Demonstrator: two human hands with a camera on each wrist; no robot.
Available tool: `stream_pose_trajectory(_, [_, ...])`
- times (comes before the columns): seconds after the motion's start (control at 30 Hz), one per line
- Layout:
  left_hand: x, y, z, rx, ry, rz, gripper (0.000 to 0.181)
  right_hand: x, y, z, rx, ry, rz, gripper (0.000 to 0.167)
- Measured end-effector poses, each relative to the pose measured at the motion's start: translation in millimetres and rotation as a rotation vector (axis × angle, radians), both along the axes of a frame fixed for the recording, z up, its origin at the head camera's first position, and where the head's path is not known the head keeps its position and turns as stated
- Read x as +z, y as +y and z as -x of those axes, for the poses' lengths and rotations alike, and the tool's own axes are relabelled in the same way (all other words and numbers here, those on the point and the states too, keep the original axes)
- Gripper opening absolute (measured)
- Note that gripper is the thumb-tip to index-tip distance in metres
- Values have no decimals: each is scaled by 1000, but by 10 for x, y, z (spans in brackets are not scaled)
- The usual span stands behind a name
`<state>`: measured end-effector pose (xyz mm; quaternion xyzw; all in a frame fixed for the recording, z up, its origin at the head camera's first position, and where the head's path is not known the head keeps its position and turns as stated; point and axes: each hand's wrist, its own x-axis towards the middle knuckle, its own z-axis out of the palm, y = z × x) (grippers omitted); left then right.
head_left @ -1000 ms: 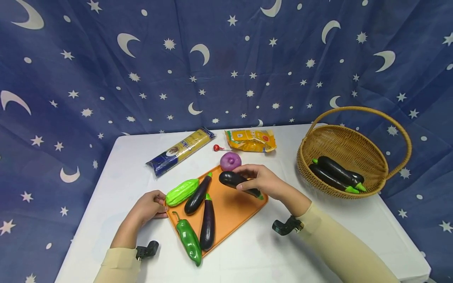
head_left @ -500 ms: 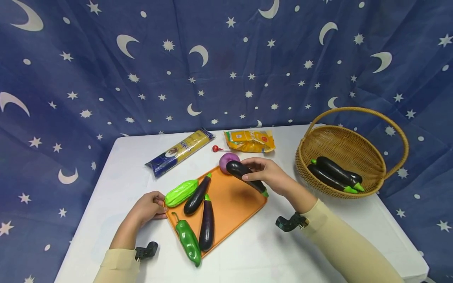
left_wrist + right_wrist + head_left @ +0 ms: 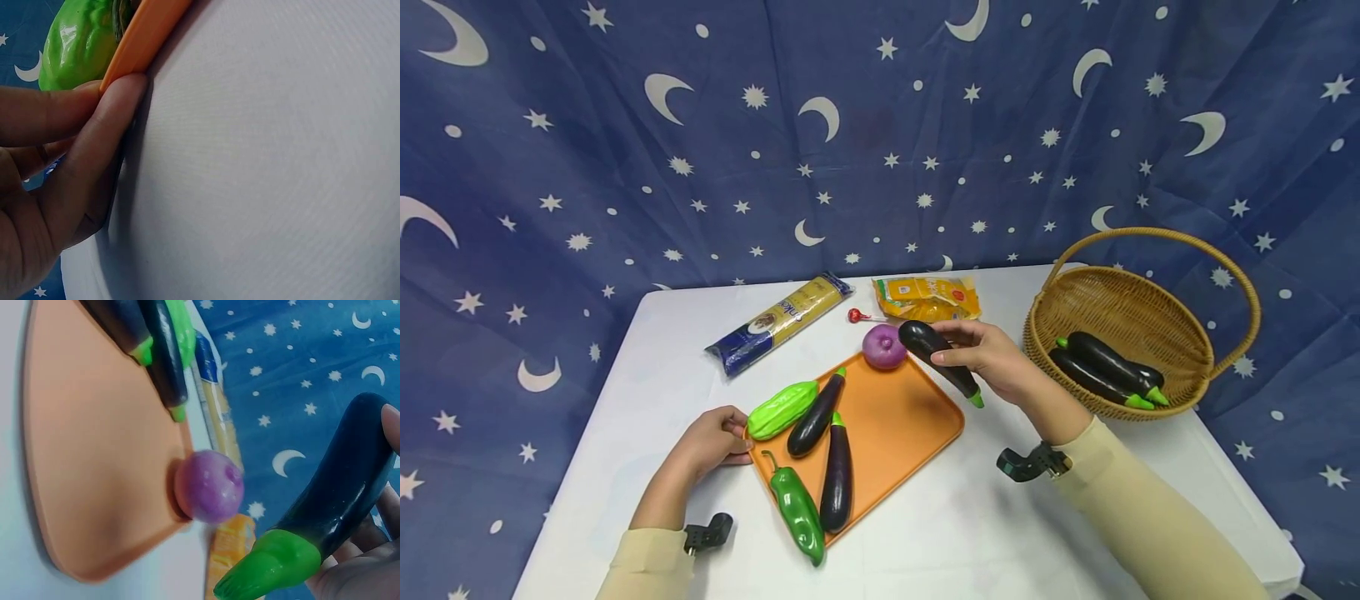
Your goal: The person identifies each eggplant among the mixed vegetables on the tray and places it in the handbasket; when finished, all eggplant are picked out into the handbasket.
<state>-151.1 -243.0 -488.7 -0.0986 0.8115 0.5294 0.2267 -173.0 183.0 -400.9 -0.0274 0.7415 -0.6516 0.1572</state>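
Observation:
My right hand (image 3: 992, 358) grips a dark eggplant (image 3: 934, 348) with a green stem end, held above the back right edge of the orange tray (image 3: 895, 442). In the right wrist view the eggplant (image 3: 350, 469) hangs tilted, its green end toward the camera. My left hand (image 3: 713, 437) pinches the tray's left corner; the left wrist view has thumb and finger on the orange rim (image 3: 140, 47). On the tray lie two eggplants (image 3: 816, 414) (image 3: 837, 483), a light green bumpy gourd (image 3: 782, 410) and a green pepper (image 3: 797, 510) overhanging the front edge. A purple onion (image 3: 883, 347) sits at the back corner.
On the right stands a wicker basket (image 3: 1037, 333) with a tall handle, holding several eggplants (image 3: 1105, 367). Behind the tray lie a blue and gold pasta packet (image 3: 782, 323), a red lollipop (image 3: 855, 315) and an orange packet (image 3: 928, 298). A starry curtain hangs behind the table.
My right hand has lifted the eggplant from over the tray and moved it right and back, off past the onion. The left hand stays at the tray's corner.

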Motion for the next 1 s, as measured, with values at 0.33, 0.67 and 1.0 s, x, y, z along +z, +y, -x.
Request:
stream_pose_trajectory(0.33, [-23,-23,10,-3,1,11,36,147,168,24,-67,27,-23,57])
stream_pose_trajectory(0.67, [-6,-14,10,-6,1,3,35,221,359,35,-129,20,-25,56])
stream_pose_trajectory(1.0, [5,-8,9,-2,-3,0,35,373,649,2,-180,3,-1,58])
